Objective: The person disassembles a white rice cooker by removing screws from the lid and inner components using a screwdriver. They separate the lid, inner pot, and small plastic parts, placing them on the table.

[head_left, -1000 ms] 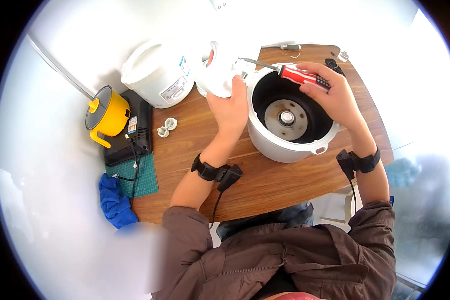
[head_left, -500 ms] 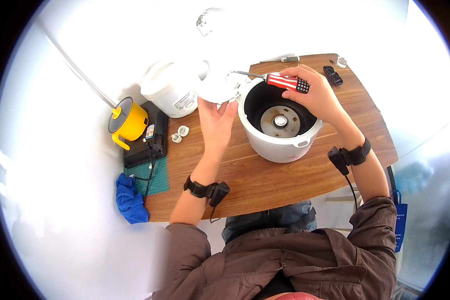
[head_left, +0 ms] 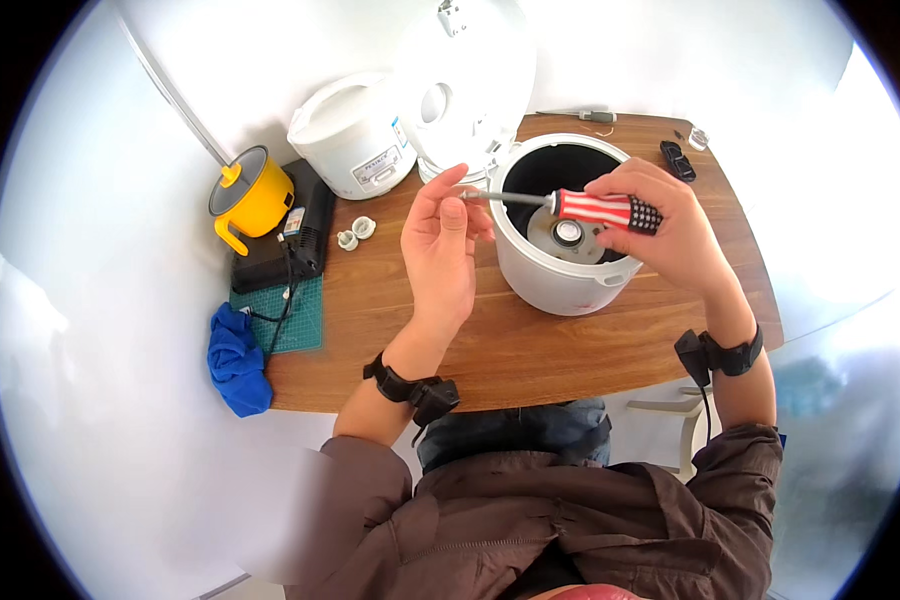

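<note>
My right hand (head_left: 670,222) is closed around the red-and-white striped handle of a screwdriver (head_left: 598,207), its black, dotted end toward my palm. The shaft points left across the rim of a white rice cooker body (head_left: 560,285). Beside the shaft's tip is my left hand (head_left: 440,260), thumb and fingers apart around it; anything tiny at the tip is too small to name. Inside the dark cooker, a round metal heating plate (head_left: 548,238) shows. The large white lid (head_left: 470,80) stands raised behind the body, its inner side facing me.
Another white rice cooker (head_left: 355,145) stands at the back left. Left of it, a yellow pot (head_left: 260,200) rests on a black appliance (head_left: 315,235). Two small white parts (head_left: 362,229) lie nearby. A blue cloth (head_left: 238,360), a green mat (head_left: 302,325), a grey-handled screwdriver (head_left: 597,117) and a black tray (head_left: 677,160) lie around.
My left hand has come away from the lid, which now stands farther back. The screwdriver in my right hand has dropped lower, its tip now at my left fingers.
</note>
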Tool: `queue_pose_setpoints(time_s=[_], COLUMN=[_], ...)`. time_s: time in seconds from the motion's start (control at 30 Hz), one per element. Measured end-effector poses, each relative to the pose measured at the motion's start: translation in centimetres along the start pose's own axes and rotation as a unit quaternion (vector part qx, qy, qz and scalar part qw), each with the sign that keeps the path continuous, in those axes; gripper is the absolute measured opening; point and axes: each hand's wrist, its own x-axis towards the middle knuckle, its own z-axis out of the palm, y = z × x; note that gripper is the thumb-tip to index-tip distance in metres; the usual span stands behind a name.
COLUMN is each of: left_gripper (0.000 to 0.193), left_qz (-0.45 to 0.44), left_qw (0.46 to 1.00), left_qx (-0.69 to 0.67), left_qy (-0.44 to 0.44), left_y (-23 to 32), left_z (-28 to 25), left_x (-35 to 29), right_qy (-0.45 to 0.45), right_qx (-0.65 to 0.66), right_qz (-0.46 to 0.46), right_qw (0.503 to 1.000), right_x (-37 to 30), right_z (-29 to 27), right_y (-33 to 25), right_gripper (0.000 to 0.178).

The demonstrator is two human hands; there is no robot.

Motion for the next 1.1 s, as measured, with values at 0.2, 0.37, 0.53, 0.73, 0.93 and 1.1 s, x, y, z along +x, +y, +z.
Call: queue_pose_setpoints(time_s=[0.2, 0.37, 0.53, 0.73, 0.93, 1.1], left_gripper=[0.031, 0.027, 0.033, 0.029, 0.048, 0.041], left_qz=[-0.022, -0.06, -0.131, -0.097, 0.004, 0.014], left_qw=[0.998, 0.986, 0.983, 0.99, 0.985, 0.978], left_qx=[0.028, 0.009, -0.101, 0.053, 0.131, 0.191], left_qy=[0.043, 0.154, 0.081, -0.084, -0.113, -0.086], left_y=[-0.6, -0.4, -2.1, -2.9, -3.4, -3.6], left_z=[-2.0, -3.7, -5.2, -4.6, -3.6, -2.5], left_x=[0.0, 2.9, 7.1, 8.3, 7.6, 7.8], right_qy=[-0.002, 0.12, 0.153, 0.156, 0.161, 0.139], right_qx=[-0.02, -0.047, -0.075, -0.061, -0.05, -0.097], right_qz=[-0.018, 0.069, 0.077, 0.1, 0.076, 0.086], right_qw=[1.0, 0.989, 0.982, 0.981, 0.983, 0.982], right_x=[0.3, 1.1, 2.6, 3.0, 3.1, 3.0], right_z=[0.8, 1.0, 2.4, 3.1, 3.5, 3.5], right_y=[-0.8, 0.1, 1.2, 1.1, 1.7, 1.0], right_gripper=[0.04, 0.031, 0.031, 0.032, 0.032, 0.034])
